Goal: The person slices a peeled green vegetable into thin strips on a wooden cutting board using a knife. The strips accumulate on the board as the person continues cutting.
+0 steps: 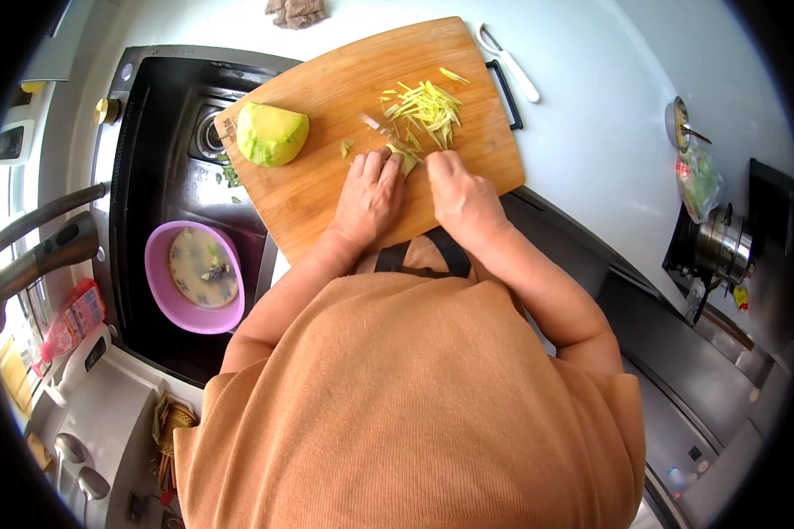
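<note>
On the wooden cutting board, my left hand has its fingers curled down on a small yellowish vegetable piece. My right hand is closed beside it in a fist around a knife, its handle hidden. The narrow, motion-blurred blade slants out past my left fingertips, over the piece. Beyond both hands is a loose heap of thin yellow-green strips. At the board's left end rests a large peeled pale-green gourd chunk with a flat cut face.
Left of the board is a dark sink holding a purple basin with cloudy water. A white-handled peeler lies beyond the board's black handle. A faucet reaches in from the left. A bagged green vegetable and metal pot stand far right.
</note>
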### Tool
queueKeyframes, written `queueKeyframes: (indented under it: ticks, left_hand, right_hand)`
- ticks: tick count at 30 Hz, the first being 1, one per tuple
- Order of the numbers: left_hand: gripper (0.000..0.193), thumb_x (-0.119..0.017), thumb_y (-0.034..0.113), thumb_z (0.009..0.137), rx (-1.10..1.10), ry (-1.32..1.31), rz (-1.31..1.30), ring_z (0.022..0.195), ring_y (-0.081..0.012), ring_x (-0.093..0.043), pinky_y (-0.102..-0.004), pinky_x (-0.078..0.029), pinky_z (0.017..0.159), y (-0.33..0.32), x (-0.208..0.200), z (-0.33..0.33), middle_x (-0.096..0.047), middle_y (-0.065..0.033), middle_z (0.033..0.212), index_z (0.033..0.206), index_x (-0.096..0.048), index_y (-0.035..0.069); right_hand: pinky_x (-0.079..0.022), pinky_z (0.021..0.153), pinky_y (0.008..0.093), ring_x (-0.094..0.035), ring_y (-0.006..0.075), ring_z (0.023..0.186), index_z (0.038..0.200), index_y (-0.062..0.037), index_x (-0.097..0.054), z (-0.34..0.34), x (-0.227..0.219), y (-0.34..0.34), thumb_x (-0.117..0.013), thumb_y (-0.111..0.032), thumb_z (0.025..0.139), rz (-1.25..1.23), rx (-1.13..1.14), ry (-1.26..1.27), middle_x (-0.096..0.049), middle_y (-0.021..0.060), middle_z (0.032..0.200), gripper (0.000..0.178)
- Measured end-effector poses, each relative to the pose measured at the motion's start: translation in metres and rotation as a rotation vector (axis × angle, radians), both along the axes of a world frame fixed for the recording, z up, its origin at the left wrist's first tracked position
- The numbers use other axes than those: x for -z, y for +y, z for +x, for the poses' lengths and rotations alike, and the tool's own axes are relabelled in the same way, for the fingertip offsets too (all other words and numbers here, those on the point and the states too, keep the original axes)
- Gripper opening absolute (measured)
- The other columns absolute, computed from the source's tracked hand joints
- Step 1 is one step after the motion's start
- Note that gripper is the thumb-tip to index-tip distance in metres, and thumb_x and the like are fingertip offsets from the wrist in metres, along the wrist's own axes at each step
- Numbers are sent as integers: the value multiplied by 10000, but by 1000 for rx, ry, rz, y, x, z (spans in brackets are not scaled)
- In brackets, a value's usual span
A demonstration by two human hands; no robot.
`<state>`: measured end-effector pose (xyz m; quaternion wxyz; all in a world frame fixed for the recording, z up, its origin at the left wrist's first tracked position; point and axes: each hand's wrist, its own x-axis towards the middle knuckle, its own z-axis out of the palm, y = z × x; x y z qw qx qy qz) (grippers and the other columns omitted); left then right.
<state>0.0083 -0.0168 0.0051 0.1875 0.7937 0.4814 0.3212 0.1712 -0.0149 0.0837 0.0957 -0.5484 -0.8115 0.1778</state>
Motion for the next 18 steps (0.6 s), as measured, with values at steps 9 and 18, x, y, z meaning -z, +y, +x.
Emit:
queueKeyframes:
  ticks: [9,18]
  left_hand:
    - [344,-629,41,783,-2,0,0,922,-327,-510,-385,-441,835,-2,2,-1,-541,-182,1083,1113,-558,-28]
    - [347,-624,58,784,15,40,-40,930,-318,-510,-377,-438,844,-2,2,-2,-545,-179,1091,1113,-568,-37]
  right_hand:
    - [-539,592,450,-627,377,721,978,-28,-418,17,-23,-8,-513,33,828,-54,-71,-3,-534,167,892,187]
    - [-548,585,449,-640,373,714,988,-23,-420,19,-25,-5,-524,57,791,-95,-116,-66,-528,175,909,237]
